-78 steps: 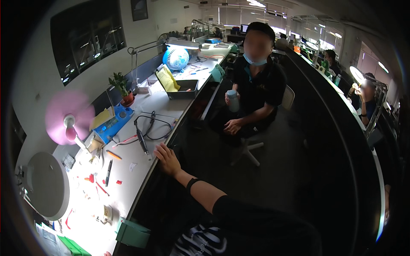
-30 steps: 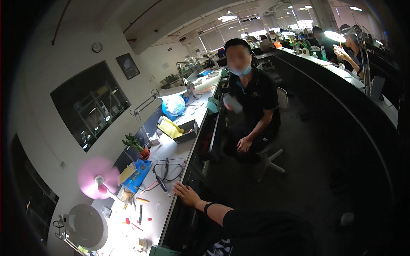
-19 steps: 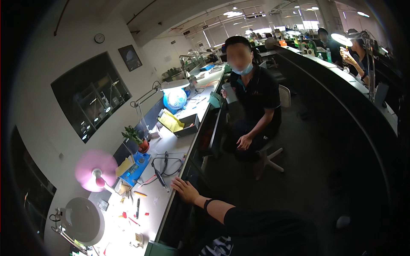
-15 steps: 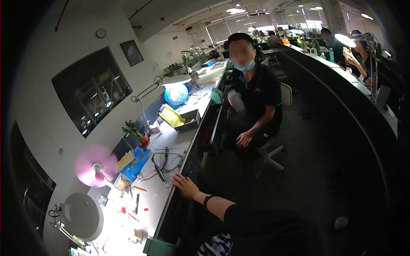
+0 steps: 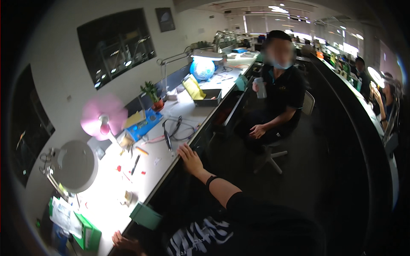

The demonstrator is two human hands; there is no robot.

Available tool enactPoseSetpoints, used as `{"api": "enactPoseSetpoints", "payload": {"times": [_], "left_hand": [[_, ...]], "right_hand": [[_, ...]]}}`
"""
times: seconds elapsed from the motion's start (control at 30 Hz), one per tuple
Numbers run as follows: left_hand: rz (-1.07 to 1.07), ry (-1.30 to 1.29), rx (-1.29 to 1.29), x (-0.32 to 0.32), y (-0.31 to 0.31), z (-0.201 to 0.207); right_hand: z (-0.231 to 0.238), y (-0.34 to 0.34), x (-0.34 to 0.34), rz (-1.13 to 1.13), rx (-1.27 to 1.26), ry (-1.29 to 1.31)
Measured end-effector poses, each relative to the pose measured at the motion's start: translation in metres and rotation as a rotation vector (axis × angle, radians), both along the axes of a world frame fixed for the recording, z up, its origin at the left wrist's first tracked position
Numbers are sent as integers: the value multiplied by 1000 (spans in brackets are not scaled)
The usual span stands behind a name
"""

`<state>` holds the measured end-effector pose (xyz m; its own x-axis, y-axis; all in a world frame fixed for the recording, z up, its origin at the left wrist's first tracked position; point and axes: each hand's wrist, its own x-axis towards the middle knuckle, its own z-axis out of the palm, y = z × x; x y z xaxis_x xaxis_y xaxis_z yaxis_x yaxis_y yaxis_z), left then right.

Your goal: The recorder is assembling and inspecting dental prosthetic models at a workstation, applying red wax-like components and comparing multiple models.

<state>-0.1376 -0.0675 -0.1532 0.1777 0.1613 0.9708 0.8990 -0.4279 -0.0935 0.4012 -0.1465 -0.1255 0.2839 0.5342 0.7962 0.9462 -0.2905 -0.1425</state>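
My right hand point(image 5: 191, 159) rests on the front edge of the white workbench point(image 5: 150, 181), its fingers stretched flat and holding nothing. Just beyond its fingertips lies a black pen-shaped tool point(image 5: 167, 137) with a coiled dark cable point(image 5: 177, 126). Lower down, my left hand point(image 5: 124, 243) lies over the same edge with its fingers extended; the lower part of it is dark. Between the two hands, a green box-shaped tray point(image 5: 145, 216) hangs at the bench edge. A black pen point(image 5: 136, 164) and small red pieces point(image 5: 143, 173) are scattered on the lit top.
A pink fan point(image 5: 103, 119) spins behind the bench, near a round lamp head point(image 5: 76, 166). Green folders point(image 5: 87, 232) stand at the lower left. Farther along are a potted plant point(image 5: 150, 94), a dark box point(image 5: 207, 97), a blue fan point(image 5: 202, 69) and a seated person point(image 5: 279, 91) with a bottle point(image 5: 260, 88).
My view has swung, bringing my left hand into sight at the bench edge. My right hand stays on the edge. The seated person's head and bottle-holding hand have shifted.
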Motion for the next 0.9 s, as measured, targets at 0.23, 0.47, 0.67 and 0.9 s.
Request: {"api": "enactPoseSetpoints", "payload": {"times": [0.23,0.47,0.67,0.9], "left_hand": [[-17,7,-68,10,-33,42],[-49,-49,-146,21,-30,40],[-46,-62,-141,11,-31,37],[-44,-35,-262,-6,-44,43]], "right_hand": [[22,-14,-15,126,-7,102],[17,-11,-5,99,70,75],[28,-11,-18,173,65,137],[19,-7,-21,195,80,142]]}}
